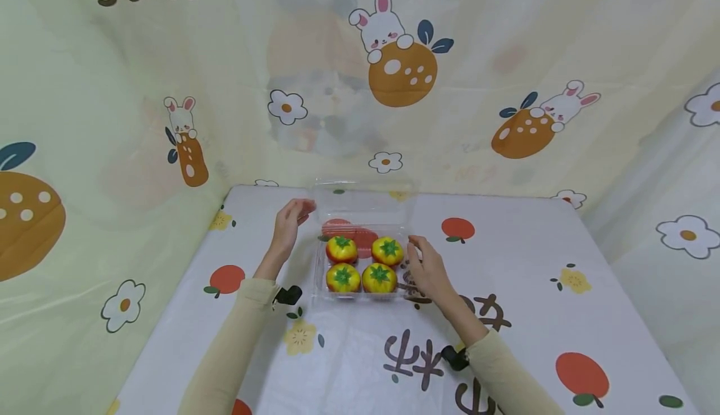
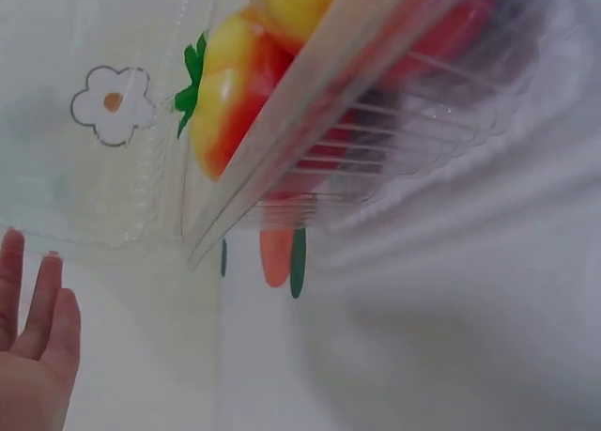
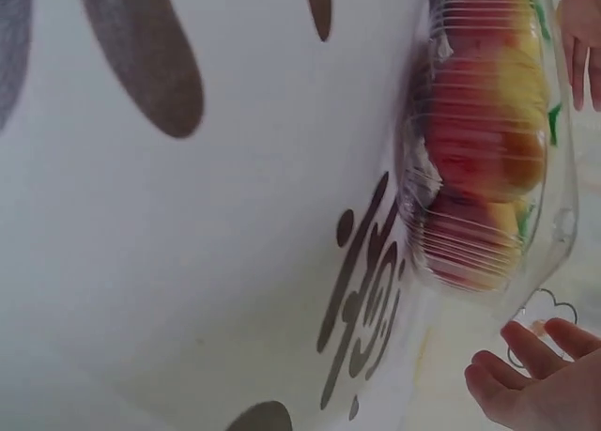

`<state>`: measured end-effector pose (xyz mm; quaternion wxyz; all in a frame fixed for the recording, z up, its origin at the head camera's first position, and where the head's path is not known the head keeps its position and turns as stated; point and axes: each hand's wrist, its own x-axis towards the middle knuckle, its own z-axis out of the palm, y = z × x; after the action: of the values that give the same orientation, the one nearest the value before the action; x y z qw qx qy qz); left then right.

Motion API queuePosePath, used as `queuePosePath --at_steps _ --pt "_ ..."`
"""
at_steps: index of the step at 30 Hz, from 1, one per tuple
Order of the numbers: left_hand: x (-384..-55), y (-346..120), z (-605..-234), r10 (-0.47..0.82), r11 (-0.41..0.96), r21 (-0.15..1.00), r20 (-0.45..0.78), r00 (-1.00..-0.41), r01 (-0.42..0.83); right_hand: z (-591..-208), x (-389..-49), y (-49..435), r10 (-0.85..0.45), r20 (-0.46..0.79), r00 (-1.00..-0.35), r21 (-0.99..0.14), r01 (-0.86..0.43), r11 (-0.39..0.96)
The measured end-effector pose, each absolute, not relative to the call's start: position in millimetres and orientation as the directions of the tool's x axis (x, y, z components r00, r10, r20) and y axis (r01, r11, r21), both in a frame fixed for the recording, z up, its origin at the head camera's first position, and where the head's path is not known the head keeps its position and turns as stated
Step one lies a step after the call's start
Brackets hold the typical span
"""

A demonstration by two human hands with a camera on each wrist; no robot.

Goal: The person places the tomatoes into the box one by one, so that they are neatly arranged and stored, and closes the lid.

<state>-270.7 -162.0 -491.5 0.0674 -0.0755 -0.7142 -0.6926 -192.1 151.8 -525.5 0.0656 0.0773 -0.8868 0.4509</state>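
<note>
A clear plastic clamshell box (image 1: pixel 319 280) rests on the table with its lid (image 1: pixel 368 205) raised at the back. Several yellow-and-red fruits (image 1: pixel 379 277) with green leafy tops sit inside in two rows. My left hand (image 1: pixel 288 224) is by the lid's left edge, its fingers extended; whether the fingertips touch the lid I cannot tell. At the box's right side is my right hand (image 1: pixel 430 271), fingers loosely bent and nothing held. In the right wrist view that hand (image 3: pixel 540 384) reaches close to the box's rim (image 3: pixel 563 224), with contact unclear.
A white cloth (image 1: pixel 517 234) printed with fruit, flowers and dark lettering covers the table. Behind it hangs a pale curtain (image 1: pixel 326 134) with rabbit prints, just beyond the lid. Each sleeve has a small black wrist camera (image 1: pixel 289 295) on it.
</note>
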Motion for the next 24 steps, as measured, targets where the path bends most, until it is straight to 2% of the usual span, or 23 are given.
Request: queuePosePath --at_steps 20,24 --pt "-263.1 -148.4 -481.0 -0.133 0.083 0.993 0.096 -0.986 0.086 -522.8 -195.5 158.0 -0.077 0.134 -0.988 -0.814 -0.154 0.559" --pt "-261.8 -147.9 -477.7 -0.134 0.048 0.997 0.06 -0.989 0.054 -520.4 -194.1 157.4 -0.073 0.113 -0.991 -0.814 -0.134 0.566"
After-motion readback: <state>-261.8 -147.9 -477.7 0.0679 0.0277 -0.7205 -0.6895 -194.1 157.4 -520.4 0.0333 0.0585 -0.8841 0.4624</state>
